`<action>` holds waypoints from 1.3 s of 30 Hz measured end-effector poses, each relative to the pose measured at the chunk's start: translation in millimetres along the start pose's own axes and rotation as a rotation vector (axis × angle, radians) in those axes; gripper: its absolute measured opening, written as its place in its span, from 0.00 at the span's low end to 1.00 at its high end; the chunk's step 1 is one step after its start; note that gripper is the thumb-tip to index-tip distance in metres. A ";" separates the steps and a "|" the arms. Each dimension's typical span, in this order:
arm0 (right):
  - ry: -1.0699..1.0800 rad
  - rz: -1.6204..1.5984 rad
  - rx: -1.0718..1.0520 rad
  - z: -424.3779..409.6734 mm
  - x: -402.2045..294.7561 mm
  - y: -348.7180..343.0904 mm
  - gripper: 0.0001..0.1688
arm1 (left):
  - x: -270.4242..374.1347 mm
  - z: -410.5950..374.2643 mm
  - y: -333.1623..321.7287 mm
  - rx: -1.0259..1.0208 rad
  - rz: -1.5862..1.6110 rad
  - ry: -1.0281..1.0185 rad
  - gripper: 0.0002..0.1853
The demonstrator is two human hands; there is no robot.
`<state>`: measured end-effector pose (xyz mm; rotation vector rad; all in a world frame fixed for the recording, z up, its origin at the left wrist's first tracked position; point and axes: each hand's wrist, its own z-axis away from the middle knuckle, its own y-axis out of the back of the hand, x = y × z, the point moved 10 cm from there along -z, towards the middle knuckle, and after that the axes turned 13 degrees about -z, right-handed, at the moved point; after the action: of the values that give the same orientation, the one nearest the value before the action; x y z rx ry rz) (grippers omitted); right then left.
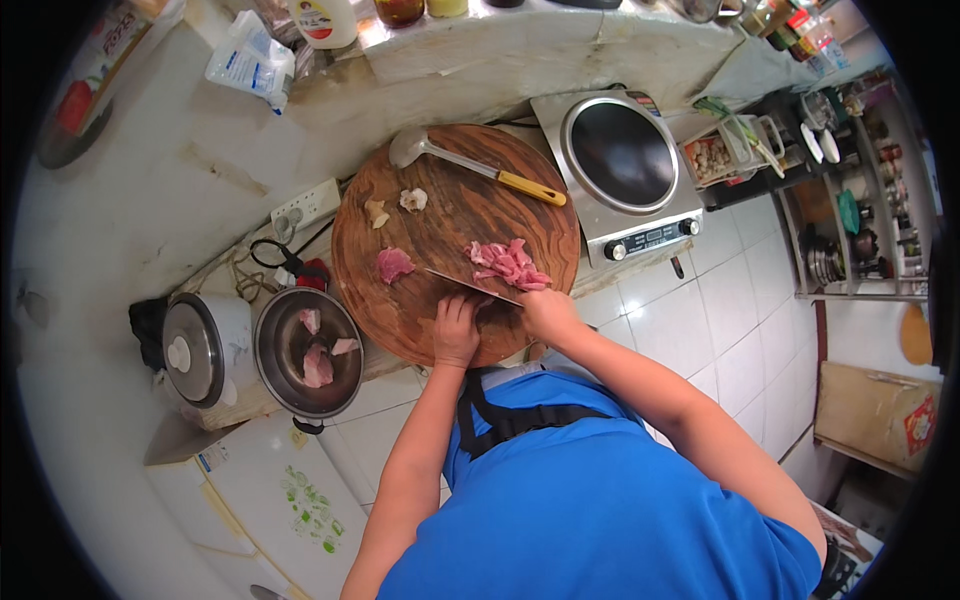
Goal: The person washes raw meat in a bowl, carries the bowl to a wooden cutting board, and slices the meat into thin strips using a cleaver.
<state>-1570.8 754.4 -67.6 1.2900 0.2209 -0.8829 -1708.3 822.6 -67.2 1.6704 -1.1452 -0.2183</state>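
Note:
My right hand point(551, 319) grips a kitchen knife point(474, 286) at the near edge of a round wooden chopping board point(450, 217). The blade points left across the board, its handle hidden in my fist. Just left of the knife, my left hand point(456, 330) rests on the board with bent fingers close to the blade. What lies under those fingers is mostly hidden. Beyond the knife is a pile of sliced raw meat point(508, 264). A single chunk of raw meat point(394, 265) sits to the left of the blade tip.
Farther up the board lie a ladle point(480, 169) with a yellow handle, a garlic bulb point(413, 199) and a piece of ginger point(377, 214). An induction cooker point(622, 165) stands right. Left are a pan point(281, 375) holding meat pieces and a rice cooker point(196, 349).

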 end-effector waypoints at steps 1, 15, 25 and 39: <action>0.009 0.009 -0.004 7.2 10.3 7.2 0.08 | -0.2 -0.3 0.4 0.007 0.001 0.006 0.11; -0.085 0.083 -0.100 37.1 4.9 24.5 0.07 | -10.5 8.6 -0.6 0.037 0.009 0.059 0.11; -0.016 0.042 -0.050 -26.4 -27.5 -25.5 0.09 | -9.9 6.2 -7.9 0.009 0.012 0.024 0.09; -0.056 0.044 -0.081 25.8 -0.7 40.5 0.10 | -13.4 7.3 -1.1 0.029 0.057 0.092 0.08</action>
<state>-1552.3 732.0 -29.4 1.1895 0.1813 -0.8634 -1719.4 828.1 -76.3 1.6537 -1.1295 -0.0890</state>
